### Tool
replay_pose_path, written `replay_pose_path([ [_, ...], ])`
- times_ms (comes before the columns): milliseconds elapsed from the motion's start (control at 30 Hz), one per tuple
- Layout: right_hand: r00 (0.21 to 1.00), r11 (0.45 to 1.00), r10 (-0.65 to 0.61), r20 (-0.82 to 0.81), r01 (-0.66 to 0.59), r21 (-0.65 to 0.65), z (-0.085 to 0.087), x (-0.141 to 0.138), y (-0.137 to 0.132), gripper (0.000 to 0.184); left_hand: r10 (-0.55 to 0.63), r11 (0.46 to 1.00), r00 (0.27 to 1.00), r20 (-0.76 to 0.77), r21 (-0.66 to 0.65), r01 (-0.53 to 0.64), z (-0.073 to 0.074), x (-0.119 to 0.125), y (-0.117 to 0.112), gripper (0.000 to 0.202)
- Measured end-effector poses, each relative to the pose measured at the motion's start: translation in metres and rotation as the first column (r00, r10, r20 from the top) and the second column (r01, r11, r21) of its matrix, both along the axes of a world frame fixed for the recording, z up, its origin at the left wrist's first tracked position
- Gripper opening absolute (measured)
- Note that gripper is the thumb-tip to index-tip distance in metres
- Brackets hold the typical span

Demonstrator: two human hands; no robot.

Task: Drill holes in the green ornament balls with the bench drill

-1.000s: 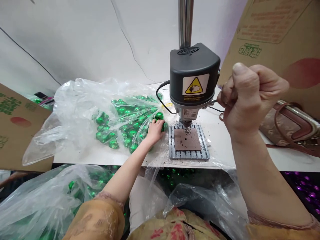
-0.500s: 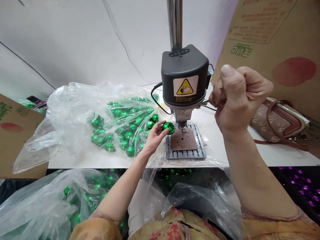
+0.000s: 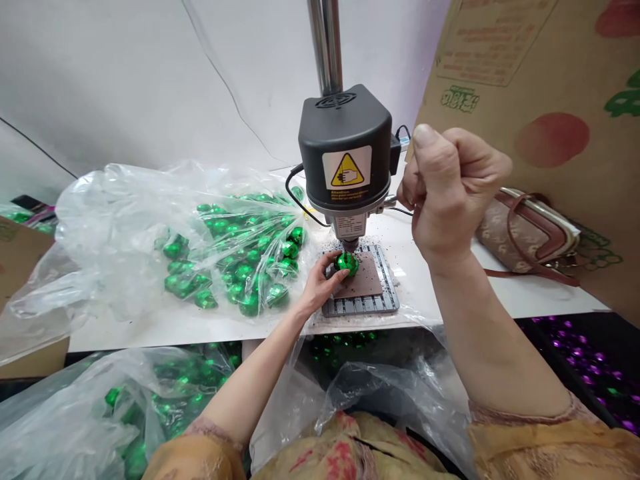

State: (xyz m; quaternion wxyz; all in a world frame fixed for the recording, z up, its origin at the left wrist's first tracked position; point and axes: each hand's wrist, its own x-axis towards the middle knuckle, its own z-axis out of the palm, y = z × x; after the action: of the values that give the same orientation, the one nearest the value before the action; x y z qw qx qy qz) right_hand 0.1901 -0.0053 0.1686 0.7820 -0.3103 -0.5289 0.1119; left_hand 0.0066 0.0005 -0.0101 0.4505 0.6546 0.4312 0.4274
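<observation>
Between the thumb and fingers of my left hand (image 3: 323,283) is a shiny green faceted ball (image 3: 347,265). The ball is right under the chuck (image 3: 350,245) of a black bench drill press (image 3: 347,150), above a brown square pad (image 3: 367,283) on the slotted grey base (image 3: 393,303). Whether the ball rests on the pad I cannot tell. My right hand (image 3: 453,187) is closed in a fist, raised beside the drill head. A short metal lever (image 3: 390,202) runs from the head toward this fist; its grip is hidden inside the fingers.
A clear plastic bag (image 3: 115,233) of green balls lies left of the drill press. Another bag (image 3: 100,407) of them sits below the table edge. Cardboard (image 3: 500,100) and a brown handbag (image 3: 525,233) stand at right. Purple balls (image 3: 585,360) show lower right. Dark shavings surround the base.
My left hand has brought the green ball rightward from the pad's edge to beneath the chuck. The right fist remains beside the drill head. The whole view has shifted slightly.
</observation>
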Motion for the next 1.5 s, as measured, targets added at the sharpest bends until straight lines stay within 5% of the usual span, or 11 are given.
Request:
replay_pose_path([
  [267, 1.0, 1.0, -0.025, 0.011, 0.025, -0.003, 0.0, -0.001, 0.0, 0.048, 0.02, 0.997, 0.995, -0.099, 0.077, -0.012, -0.003, 0.008, -0.004, 0.05],
  [567, 1.0, 0.999, -0.017, 0.018, 0.016, 0.05, -0.002, -0.001, -0.003, 0.047, -0.063, 0.996, 0.998, 0.005, 0.069, 0.062, -0.016, 0.013, -0.005, 0.053],
  [833, 0.996, 0.972, -0.059, -0.063, 0.071, 0.224, -0.028, -0.009, -0.01, 0.051, -0.069, 0.996, 0.997, 0.017, 0.061, 0.068, -0.018, 0.013, -0.006, 0.055],
  [1200, 0.999, 0.964, -0.052, -0.012, 0.053, 0.259, -0.051, 0.0, -0.006, 0.054, -0.071, 0.996, 0.997, 0.022, 0.06, 0.069, -0.013, 0.012, -0.008, 0.052],
  [1500, 0.999, 0.883, -0.05, 0.015, 0.037, 0.468, -0.062, 0.0, 0.001, 0.046, -0.067, 0.996, 0.997, 0.026, 0.053, 0.066, -0.014, 0.013, -0.008, 0.054],
])
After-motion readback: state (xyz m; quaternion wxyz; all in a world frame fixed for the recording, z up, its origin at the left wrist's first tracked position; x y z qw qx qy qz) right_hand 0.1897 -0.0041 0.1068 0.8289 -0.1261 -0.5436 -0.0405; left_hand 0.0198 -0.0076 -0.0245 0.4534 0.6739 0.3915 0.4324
